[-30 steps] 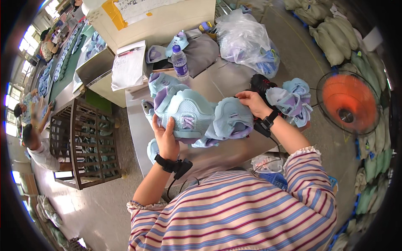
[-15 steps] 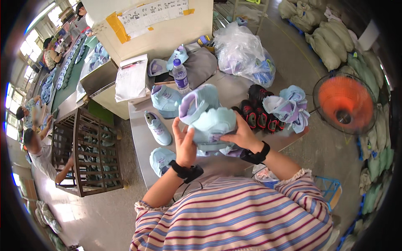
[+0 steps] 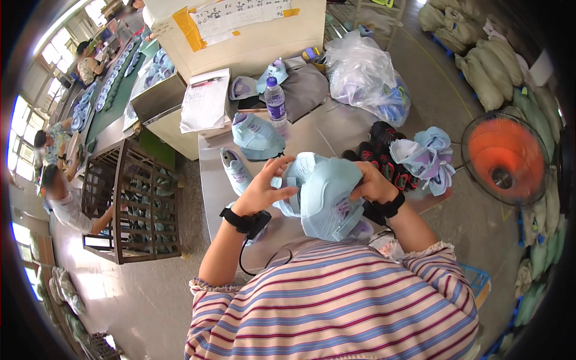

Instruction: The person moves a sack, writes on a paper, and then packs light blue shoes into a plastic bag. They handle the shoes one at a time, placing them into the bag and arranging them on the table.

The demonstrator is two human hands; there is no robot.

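Workshop floor [image 3: 144,306] spreads left of the hands, with an orange fan [image 3: 503,153] beyond the right; a metal table [image 3: 312,133] lies beneath them. Between them are light-blue shoe uppers [image 3: 330,204], count unclear, the front piece's long axis seemingly toward the striped shirt [image 3: 336,294]. The right hand [image 3: 380,185] grasps their right side; the left hand [image 3: 263,191], 1 thumb parted from its fingers, meets the left edge, grip unclear.
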